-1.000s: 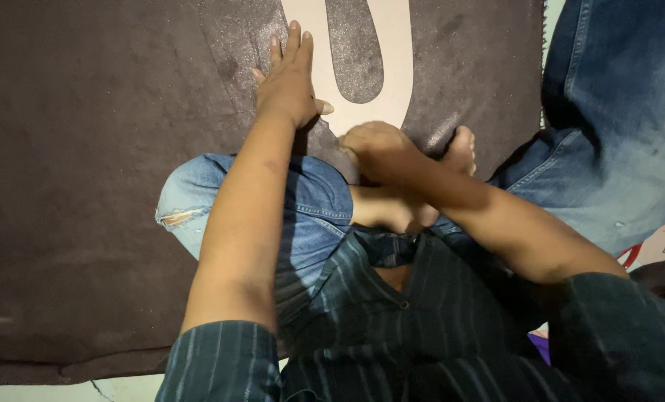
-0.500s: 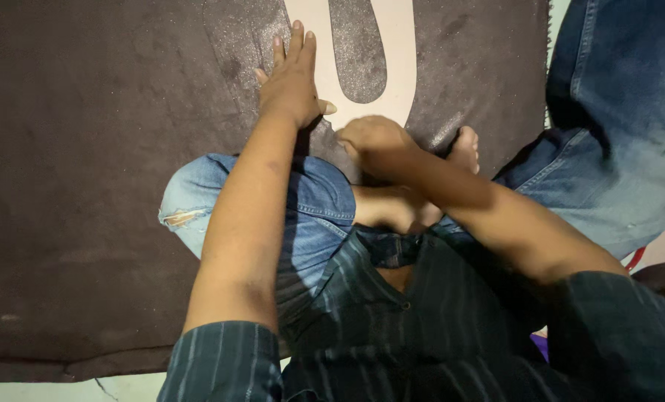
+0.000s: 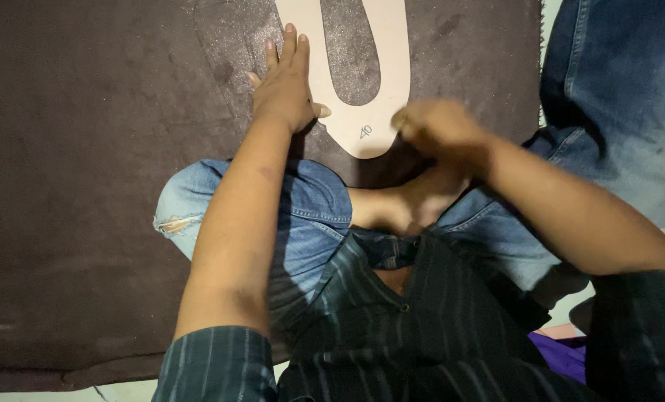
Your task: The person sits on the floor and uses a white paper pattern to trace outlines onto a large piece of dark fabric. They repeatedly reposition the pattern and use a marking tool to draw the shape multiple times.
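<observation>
Left hand [image 3: 286, 85] flat, fingers spread, pressing cream U-shaped template [image 3: 362, 119] on dark suede sheet [image 3: 87, 149]; template top cut off. Right hand [image 3: 440, 126] blurred at template's edge, grip unclear.

Dim light. Pale floor [image 3: 124, 392] shows as a strip below the dark brown sheet [image 3: 72, 186]; purple fabric [image 3: 567, 357] lower right.
</observation>
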